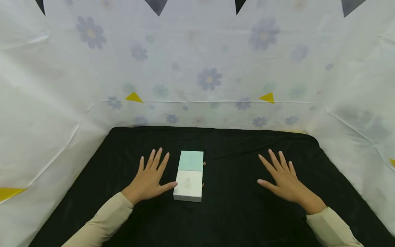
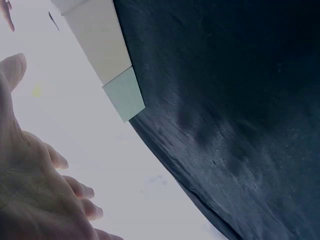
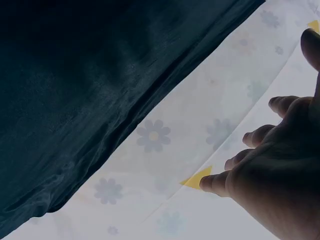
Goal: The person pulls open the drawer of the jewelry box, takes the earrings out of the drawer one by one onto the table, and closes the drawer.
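Note:
A long flat box [image 1: 188, 185], white in its nearer part with faint print and mint green in its farther part, lies on the black cloth left of centre. Small brownish tabs [image 1: 204, 164] stick out along its right side. My left hand [image 1: 148, 182] is spread just left of the box, palm down, its thumb tip overlapping the white edge in the head view. In the left wrist view the box [image 2: 100, 40] appears beyond the thumb. Farther right, my right hand [image 1: 283, 183] hovers with fingers spread, holding nothing.
Black cloth [image 1: 234, 212] covers the table up to its rounded far corners. White sheeting with flower prints [image 1: 210, 79] hangs behind it and along both sides, carrying yellow triangles [image 1: 134, 97] and dark ones [image 1: 156, 6].

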A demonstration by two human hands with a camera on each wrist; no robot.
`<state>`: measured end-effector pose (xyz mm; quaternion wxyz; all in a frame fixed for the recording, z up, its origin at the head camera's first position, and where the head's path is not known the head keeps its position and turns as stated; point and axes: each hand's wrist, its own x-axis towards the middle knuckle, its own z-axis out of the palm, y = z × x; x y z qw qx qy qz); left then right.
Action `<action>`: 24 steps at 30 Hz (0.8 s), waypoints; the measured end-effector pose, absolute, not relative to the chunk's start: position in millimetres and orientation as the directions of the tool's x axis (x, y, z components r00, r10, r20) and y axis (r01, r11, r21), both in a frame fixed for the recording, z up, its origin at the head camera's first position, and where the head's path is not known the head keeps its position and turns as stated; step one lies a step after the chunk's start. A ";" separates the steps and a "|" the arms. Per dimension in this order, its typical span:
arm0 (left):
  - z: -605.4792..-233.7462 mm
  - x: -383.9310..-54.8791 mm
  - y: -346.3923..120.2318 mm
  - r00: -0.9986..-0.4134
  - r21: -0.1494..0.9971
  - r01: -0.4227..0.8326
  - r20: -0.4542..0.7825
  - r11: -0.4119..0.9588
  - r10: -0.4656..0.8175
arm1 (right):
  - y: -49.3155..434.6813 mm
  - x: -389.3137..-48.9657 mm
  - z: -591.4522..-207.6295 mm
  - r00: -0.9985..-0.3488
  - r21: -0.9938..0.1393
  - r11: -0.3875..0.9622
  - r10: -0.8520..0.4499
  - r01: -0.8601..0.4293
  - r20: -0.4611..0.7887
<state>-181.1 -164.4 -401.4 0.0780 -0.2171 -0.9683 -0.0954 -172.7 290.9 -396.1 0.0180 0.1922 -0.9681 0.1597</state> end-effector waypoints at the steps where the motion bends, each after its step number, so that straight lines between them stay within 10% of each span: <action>1: -401.8 -181.2 -163.9 -0.893 0.152 0.437 0.193 0.887 0.407 | 291.2 -172.1 -396.5 -0.926 -0.306 0.875 -0.366 -0.376 0.093; 24: -398.4 -207.0 -143.8 -0.877 0.173 0.478 0.144 0.861 0.458 | 272.9 -168.3 -414.5 -0.907 -0.370 0.830 -0.406 -0.417 0.113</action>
